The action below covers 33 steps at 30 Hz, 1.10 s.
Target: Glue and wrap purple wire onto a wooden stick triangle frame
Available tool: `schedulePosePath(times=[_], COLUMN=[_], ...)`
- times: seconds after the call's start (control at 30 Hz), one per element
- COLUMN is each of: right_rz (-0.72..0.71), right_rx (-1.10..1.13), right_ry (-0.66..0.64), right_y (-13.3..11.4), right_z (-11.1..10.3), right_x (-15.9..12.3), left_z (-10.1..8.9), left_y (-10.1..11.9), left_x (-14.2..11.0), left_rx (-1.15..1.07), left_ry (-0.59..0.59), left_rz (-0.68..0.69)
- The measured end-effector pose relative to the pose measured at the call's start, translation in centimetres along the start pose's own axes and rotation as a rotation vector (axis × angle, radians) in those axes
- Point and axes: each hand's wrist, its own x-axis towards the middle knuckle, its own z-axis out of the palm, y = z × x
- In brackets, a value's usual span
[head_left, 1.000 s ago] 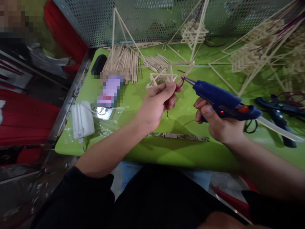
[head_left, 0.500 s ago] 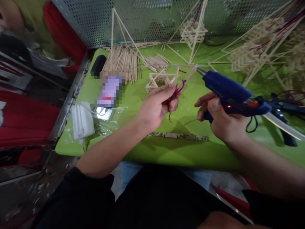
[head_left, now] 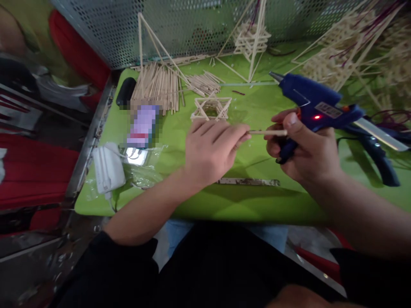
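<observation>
My right hand (head_left: 313, 156) is wrapped round the grip of a blue hot glue gun (head_left: 316, 98), whose red light is lit and whose nozzle points up and left. A translucent glue stick (head_left: 382, 133) juts from its rear. Between my hands lies a thin wooden stick (head_left: 268, 133), level above the table. My left hand (head_left: 213, 147), back upward, pinches its left end; the right end meets my right thumb and fingers. Just beyond my left hand rests a small frame of wooden sticks (head_left: 212, 107). The purple cord is hidden from view.
Loose wooden sticks (head_left: 157, 87) lie in a pile at the back left. Stick structures (head_left: 252, 40) stand along the perforated metal panel (head_left: 128, 30). A phone (head_left: 143, 126), a white charger (head_left: 109, 169) and a flat strip (head_left: 248, 182) are on the green table. Dark pliers (head_left: 375, 154) lie right.
My left hand has turned over, back upward, and the stick in it now reaches my right fingers. The glue gun's nozzle has moved off the stick, up and slightly right.
</observation>
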Motion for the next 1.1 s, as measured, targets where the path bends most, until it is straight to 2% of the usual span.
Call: schedulePosePath(times=[0.13,0.3,0.4,0.47,0.53,0.7,0.8,0.93,1.03,1.1], right_rz=[0.063,0.154,0.163,0.119,0.052,-0.121,-0.184,-0.211,-0.231,-0.262], right_rx=[0.099,0.09,0.061,0.034,0.009,-0.062,-0.149,-0.233,-0.233,-0.191], right_ry=[0.004,-0.053,-0.059,-0.035,-0.004,0.026,0.014,0.022,0.036,0.077], right_y=[-0.5,-1.2,-1.1,-1.0,-0.7,-0.5,-0.6,-0.8,-0.8,-0.8], right_z=[0.4,0.7,0.6,0.5,0.4,0.0,-0.2,-0.2,0.0,0.1], right_x=[-0.2,-1.0,-1.1,-0.9,-0.8,-0.8,-0.9,-0.9,-0.6,-0.3], left_z=[0.1,0.4,0.7,0.9,0.7,-0.5,-1.0,-0.9,-0.6,-0.4], left_y=[-1.9,-3.8,-4.0,-3.4,-2.6,-1.2,-1.1,-0.7,-0.6,-0.7], left_x=[-0.9,-1.7,-1.5,-1.0,-0.6,0.8,1.6,2.2,2.2,2.0], left_rx=[0.101,0.151,0.11,0.044,-0.064,-0.521,-0.699,-0.712,-0.646,-0.585], left_ry=[0.003,0.061,0.091,0.097,0.056,-0.202,-0.278,-0.244,-0.19,-0.107], left_rz=[0.107,0.229,0.267,0.26,0.189,-0.156,-0.265,-0.323,-0.285,-0.255])
